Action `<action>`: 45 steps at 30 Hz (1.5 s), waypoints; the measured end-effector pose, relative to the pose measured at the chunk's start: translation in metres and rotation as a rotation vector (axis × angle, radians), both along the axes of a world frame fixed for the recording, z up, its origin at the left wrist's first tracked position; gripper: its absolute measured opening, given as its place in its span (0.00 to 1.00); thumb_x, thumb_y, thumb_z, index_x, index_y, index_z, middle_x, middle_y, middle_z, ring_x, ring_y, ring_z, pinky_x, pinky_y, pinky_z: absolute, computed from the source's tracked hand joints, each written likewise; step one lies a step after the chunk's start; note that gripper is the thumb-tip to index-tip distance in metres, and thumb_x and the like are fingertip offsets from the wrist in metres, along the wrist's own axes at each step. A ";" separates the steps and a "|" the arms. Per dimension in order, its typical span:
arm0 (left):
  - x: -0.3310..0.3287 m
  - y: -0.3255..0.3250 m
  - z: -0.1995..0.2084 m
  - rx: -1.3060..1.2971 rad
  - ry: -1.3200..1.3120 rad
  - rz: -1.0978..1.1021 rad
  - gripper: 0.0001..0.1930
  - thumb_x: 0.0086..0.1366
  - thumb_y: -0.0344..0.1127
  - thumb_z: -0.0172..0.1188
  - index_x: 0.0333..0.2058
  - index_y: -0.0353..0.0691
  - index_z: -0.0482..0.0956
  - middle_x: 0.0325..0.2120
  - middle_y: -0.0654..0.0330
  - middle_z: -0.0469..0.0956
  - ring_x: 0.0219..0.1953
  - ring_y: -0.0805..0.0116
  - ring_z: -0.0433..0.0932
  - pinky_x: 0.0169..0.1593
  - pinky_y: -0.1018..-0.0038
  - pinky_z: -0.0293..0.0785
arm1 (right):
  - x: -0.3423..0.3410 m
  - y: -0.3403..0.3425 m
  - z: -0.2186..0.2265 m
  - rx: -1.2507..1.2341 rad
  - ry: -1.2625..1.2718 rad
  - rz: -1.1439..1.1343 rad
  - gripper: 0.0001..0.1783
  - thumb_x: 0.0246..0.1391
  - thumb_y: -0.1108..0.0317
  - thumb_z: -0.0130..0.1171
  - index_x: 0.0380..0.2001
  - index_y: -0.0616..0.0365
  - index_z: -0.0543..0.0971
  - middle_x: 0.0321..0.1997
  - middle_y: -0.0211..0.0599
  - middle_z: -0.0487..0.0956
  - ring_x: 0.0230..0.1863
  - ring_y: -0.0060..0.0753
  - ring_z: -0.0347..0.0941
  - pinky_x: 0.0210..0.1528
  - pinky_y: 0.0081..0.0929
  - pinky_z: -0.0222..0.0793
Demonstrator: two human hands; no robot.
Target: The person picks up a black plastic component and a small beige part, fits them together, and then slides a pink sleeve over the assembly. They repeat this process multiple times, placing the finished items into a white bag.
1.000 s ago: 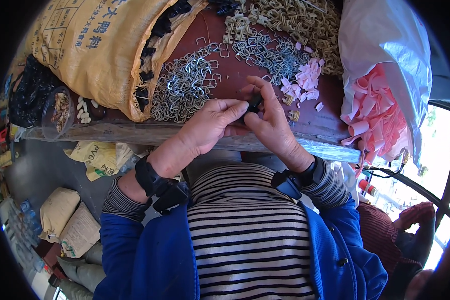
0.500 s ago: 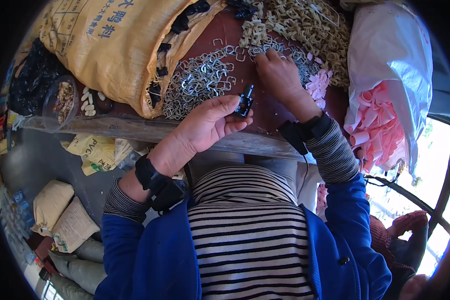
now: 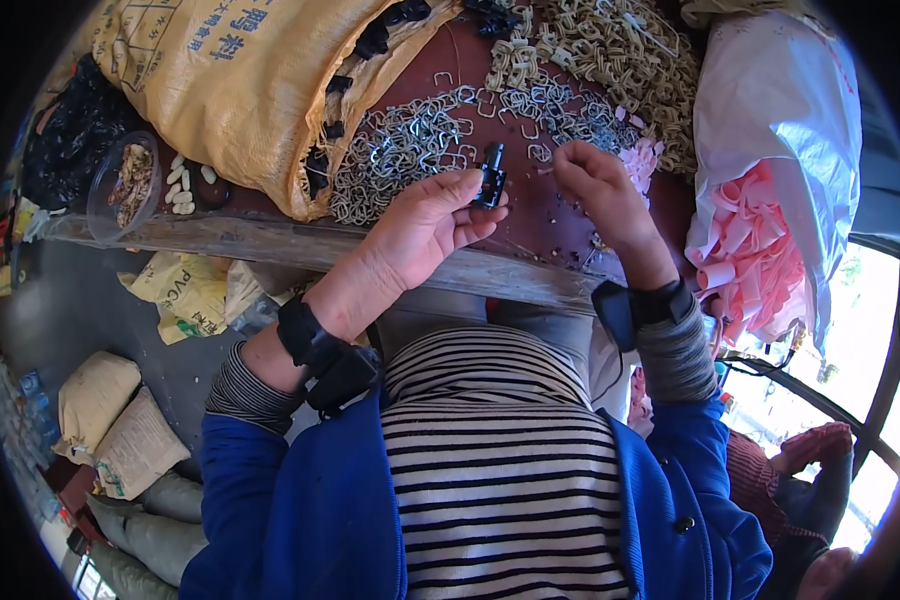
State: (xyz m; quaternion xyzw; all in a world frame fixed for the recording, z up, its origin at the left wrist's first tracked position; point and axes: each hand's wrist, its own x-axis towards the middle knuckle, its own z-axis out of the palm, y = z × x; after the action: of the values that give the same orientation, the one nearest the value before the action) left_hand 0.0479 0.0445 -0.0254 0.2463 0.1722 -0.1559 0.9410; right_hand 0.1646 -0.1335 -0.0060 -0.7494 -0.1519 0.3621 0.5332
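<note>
My left hand (image 3: pixel 415 230) pinches a small black plastic fitting (image 3: pixel 491 178) between thumb and fingers, its narrow stem pointing up. To the right, my right hand (image 3: pixel 608 195) is closed, thumb and fingertips together just above the table. Whatever lies between those fingertips is too small to make out. Beyond both hands, U-shaped metal clips (image 3: pixel 395 150) lie in a loose heap on the dark red table (image 3: pixel 540 225). Smaller grey metal pieces (image 3: pixel 580 115) are spread farther right, beside a small pile of pink pieces (image 3: pixel 640 162).
A yellow woven sack (image 3: pixel 235 90) of black parts lies at the left. Beige plastic pieces (image 3: pixel 620 55) are heaped at the back. A white sack (image 3: pixel 775 90) spills pink strips (image 3: pixel 755 245) at the right. A plastic bowl (image 3: pixel 130 190) stands near the wooden table edge (image 3: pixel 240 240).
My right hand has drawn back from the metal pieces toward me and slightly right, its fingertips now pinched together. My left hand still holds the black fitting, barely moved.
</note>
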 end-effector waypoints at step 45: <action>0.005 -0.017 -0.005 -0.085 -0.075 -0.154 0.13 0.55 0.40 0.53 0.35 0.38 0.73 0.32 0.54 0.74 0.31 0.69 0.74 0.37 0.75 0.72 | -0.056 -0.016 0.002 0.082 -0.789 0.111 0.06 0.44 0.77 0.52 0.29 0.63 0.69 0.25 0.33 0.70 0.23 0.26 0.66 0.25 0.18 0.62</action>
State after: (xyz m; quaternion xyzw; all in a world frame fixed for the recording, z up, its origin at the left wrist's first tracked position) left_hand 0.0533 0.0276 -0.0303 0.2241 0.1107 -0.2259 0.9415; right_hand 0.1081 -0.1495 -0.0045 -0.7998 -0.3994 0.0685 0.4429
